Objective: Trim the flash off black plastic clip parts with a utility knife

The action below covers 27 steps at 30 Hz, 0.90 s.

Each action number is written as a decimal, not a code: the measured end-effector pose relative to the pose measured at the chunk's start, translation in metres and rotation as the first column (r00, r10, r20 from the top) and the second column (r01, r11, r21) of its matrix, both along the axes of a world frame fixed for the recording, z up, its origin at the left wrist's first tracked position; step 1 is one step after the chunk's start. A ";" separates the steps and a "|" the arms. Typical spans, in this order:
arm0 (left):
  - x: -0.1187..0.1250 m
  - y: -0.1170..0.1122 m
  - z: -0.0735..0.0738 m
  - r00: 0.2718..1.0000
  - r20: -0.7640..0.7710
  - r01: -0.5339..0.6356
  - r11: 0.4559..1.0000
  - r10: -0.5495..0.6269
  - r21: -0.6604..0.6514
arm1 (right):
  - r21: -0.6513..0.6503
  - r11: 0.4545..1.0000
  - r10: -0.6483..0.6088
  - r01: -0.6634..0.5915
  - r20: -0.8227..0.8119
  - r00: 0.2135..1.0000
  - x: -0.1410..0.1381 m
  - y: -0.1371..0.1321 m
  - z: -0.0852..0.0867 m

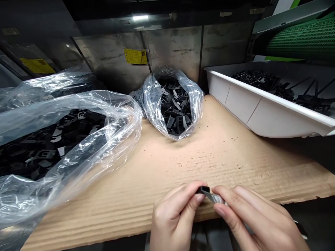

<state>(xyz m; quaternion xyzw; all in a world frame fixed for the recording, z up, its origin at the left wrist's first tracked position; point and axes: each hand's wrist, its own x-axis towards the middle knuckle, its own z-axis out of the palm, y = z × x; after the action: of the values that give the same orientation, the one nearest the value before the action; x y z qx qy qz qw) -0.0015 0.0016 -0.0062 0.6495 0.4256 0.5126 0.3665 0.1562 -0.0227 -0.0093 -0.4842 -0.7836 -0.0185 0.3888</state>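
Note:
My left hand (174, 218) is closed, with a small black plastic part (203, 189) pinched between thumb and forefinger. My right hand (258, 219) is also closed, gripping a small knife (215, 198) near its blade, where it looks wrapped in something pale. The blade's tip touches or nearly touches the black part; I cannot tell which. Most of the knife is hidden by my fingers. Both hands are over the front edge of the cardboard sheet (167, 174).
A clear bag (197, 104) of black plastic parts stands at the back middle. A larger open bag (123, 122) of black parts lies left. At right sits a white bin (235, 97) with black pieces and thin sticks, below a green roller (303, 40). Dark crumbs dot the cardboard.

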 end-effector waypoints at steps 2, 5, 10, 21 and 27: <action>0.001 0.001 0.000 1.000 0.002 0.013 0.999 -0.013 0.036 | -0.004 1.000 0.005 -0.005 0.011 1.000 0.001 0.003 0.001; 0.002 0.001 0.000 0.999 0.004 0.046 0.997 -0.047 0.063 | -0.043 0.998 -0.034 0.035 0.015 0.999 0.004 0.007 0.001; 0.002 0.000 0.000 0.997 0.046 0.056 0.998 -0.057 0.021 | -0.129 0.992 -0.010 0.004 -0.041 0.999 0.009 0.006 -0.001; 0.007 0.000 -0.001 0.989 0.147 -0.026 0.998 0.035 -0.063 | -0.071 0.996 0.036 -0.044 -0.106 0.994 0.004 -0.003 0.000; 0.006 -0.004 0.002 0.986 0.165 0.029 0.983 0.001 -0.179 | -0.090 0.994 -0.064 0.061 -0.032 0.997 0.013 0.004 -0.005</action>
<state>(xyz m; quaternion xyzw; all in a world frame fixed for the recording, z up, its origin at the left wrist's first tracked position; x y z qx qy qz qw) 0.0044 -0.0027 -0.0042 0.5719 0.4341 0.5210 0.4615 0.1687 -0.0189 -0.0146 -0.5257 -0.7611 0.0126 0.3798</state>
